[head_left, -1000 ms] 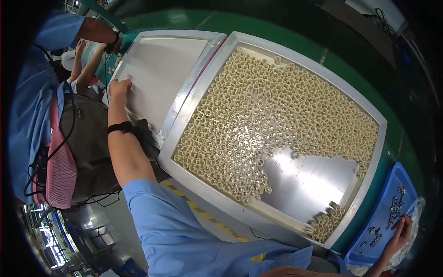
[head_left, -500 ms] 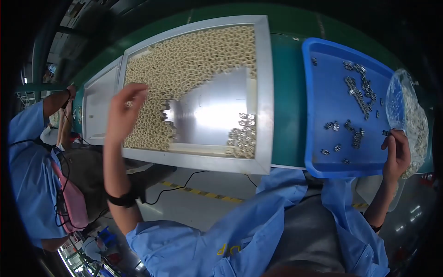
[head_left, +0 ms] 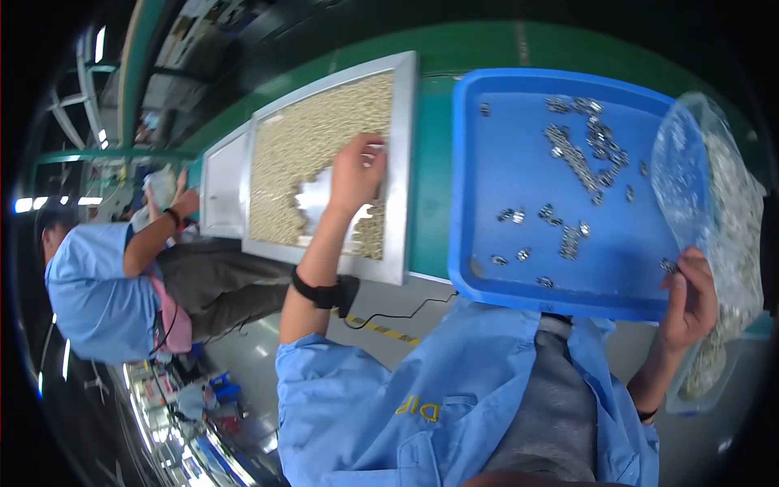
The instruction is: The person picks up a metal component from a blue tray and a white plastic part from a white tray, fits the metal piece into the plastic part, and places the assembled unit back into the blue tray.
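Note:
My left hand point(head_left: 355, 177) hovers above the right part of a metal-framed tray point(head_left: 398, 166) full of small cream-coloured ring-like parts point(head_left: 312, 122). Its fingers are curled together, and small pale, shiny bits show at the fingertips, too blurred to name. At the lower right corner of a blue plastic tray point(head_left: 519, 219), my right hand point(head_left: 691, 307) pinches a small dark metal part point(head_left: 669, 265) between thumb and fingers. Several clusters of similar small metal parts point(head_left: 574, 162) lie scattered in the blue tray.
A clear plastic bag point(head_left: 730, 219) packed with pale parts leans over the blue tray's right edge, above a translucent bin point(head_left: 690, 398). Another framed tray point(head_left: 225, 191) stands farther left. A co-worker in a blue shirt point(head_left: 101, 284) sits at the left.
My left hand has moved right across the framed tray, toward its right rim. My view has shifted right, so the blue tray appears more central. My right hand still pinches the small part.

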A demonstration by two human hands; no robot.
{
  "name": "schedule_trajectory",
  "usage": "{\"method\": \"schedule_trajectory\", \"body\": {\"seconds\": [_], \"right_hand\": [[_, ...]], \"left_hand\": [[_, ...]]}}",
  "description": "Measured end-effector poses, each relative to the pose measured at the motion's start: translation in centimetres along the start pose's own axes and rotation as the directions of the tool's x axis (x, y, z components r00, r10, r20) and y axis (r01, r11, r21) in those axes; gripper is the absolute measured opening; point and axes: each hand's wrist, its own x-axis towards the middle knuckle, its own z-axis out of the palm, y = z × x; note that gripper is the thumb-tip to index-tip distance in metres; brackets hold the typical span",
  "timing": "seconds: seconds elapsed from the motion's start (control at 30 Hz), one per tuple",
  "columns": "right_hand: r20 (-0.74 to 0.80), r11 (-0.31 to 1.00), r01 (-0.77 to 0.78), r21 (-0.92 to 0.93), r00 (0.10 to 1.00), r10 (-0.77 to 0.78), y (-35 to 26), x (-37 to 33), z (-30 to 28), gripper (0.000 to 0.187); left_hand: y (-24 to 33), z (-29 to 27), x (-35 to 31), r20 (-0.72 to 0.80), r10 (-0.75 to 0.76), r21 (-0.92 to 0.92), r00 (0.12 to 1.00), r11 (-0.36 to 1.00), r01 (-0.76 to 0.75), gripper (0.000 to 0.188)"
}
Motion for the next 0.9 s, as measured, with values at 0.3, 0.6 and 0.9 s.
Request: {"method": "schedule_trajectory", "body": {"seconds": [0.3, 0.6, 0.9], "right_hand": [[0.016, 0.994, -0.093, 0.053, 0.996, 0.092, 2.8, -0.6, -0.6, 0.022], [0.03, 0.987, -0.144, 0.075, 0.989, 0.142, 2.6, 0.2, 0.2, 0.022], [0.035, 0.988, -0.127, 0.083, 0.992, 0.125, 3.0, 1.0, 0.4, 0.021]], "left_hand": [[-0.7, 0.1, 0.5, -0.033, -0.059, -0.119, 0.998, 0.991, 0.055, 0.022], [-1.5, 1.0, 0.5, -0.02, -0.138, -0.555, 0.99, 0.825, 0.104, 0.023], [-0.2, 0.7, 0.6, -0.032, -0.143, -0.47, 0.989, 0.876, 0.111, 0.024]]}}
